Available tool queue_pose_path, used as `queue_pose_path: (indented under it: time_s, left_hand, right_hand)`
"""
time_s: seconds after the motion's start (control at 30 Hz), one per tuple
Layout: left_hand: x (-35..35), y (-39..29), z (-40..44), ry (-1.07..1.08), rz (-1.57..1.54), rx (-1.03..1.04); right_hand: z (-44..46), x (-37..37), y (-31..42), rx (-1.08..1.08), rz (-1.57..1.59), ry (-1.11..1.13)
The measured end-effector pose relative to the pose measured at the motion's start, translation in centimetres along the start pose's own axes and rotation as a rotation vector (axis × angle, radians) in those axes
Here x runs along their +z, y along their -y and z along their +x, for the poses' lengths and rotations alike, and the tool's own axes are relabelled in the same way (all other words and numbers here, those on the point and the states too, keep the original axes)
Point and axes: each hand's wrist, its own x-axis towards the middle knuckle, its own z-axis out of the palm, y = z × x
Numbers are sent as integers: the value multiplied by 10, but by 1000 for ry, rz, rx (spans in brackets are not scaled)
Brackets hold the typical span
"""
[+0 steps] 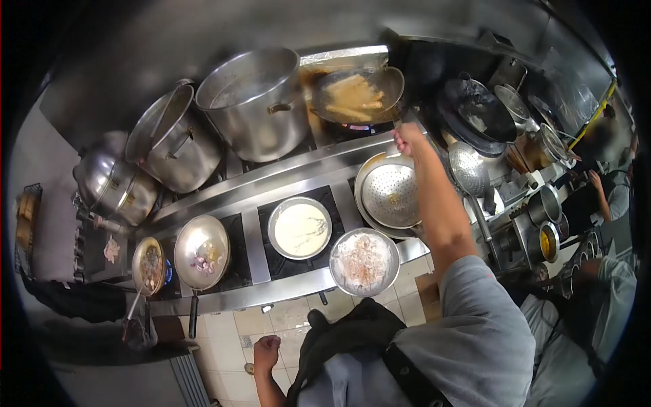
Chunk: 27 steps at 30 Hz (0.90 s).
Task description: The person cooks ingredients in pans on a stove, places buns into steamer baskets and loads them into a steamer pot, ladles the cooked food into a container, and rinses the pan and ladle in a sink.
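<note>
Head view: big steel pot (pixel 261 129) is gleaming, contents hard to make out
Left hand (pixel 267 353): curling into a loose fist, palm hidden, can't tell if it's holding anything
Dark round pan (pixel 392 85): sitting just right of the pot, above a flame (pixel 356 127), holding golden stick-shaped pieces (pixel 354 92)
Right hand (pixel 407 139): wrapping snugly round the pan's handle (pixel 397 122), mostly covering it
</note>
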Motion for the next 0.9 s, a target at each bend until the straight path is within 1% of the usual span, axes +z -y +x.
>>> queue_pose_path:
  time_s: [0.03,0.1,0.17,0.23,0.3,0.37,0.4,0.43,0.5,0.57,0.63,0.67,0.73,0.77,0.83,0.87,0.9]
  left_hand:
    - [0,-4,-4,1,-1,-3]
    - [0,-23,-9,-35,34,-22]
    - [0,-27,-16,-32,39,-48]
    - [2,-30,-11,-35,34,-61]
    - [2,-25,-9,-38,33,-19]
    - [3,-20,-3,-35,17,-9]
    - [4,-19,0,-35,5,5]
    - [3,-30,0,-29,-2,3]
    - [-1,-55,-4,-21,86,41]
    - [1,-42,5,14,38,12]
    - [1,-35,11,3,-5,20]
    - [-1,-31,11,6,-13,19]
    - [-6,-28,14,0,16,2]
    - [-9,-28,14,6,10,2]
    - [-17,-29,13,46,69,-26]
    - [-18,-21,15,50,68,-26]
    - [-19,-9,19,60,26,-11]
  right_hand:
    - [3,-4,2,-46,-26,-58]
    - [11,-13,7,-51,-78,-87]
    - [9,-19,7,-150,-287,-139]
    - [-1,-19,27,-147,-348,-149]
    - [-18,-15,46,-133,-416,-158]
    - [-25,-13,62,-161,-398,-201]
    - [-21,-10,67,-133,-254,-217]
    - [-21,-7,70,-134,-262,-221]
    - [-24,1,77,-101,-259,-184]
    - [-28,16,80,-133,-270,-171]
    - [-36,31,89,-91,-127,-221]
    - [-39,35,93,-94,-135,-223]
    - [-42,42,104,-67,4,-268]
    - [-37,45,109,-69,-2,-273]
    - [-36,54,116,-10,101,-232]
    - [-38,62,116,-85,89,-221]
    - [-39,71,118,-86,89,-224]
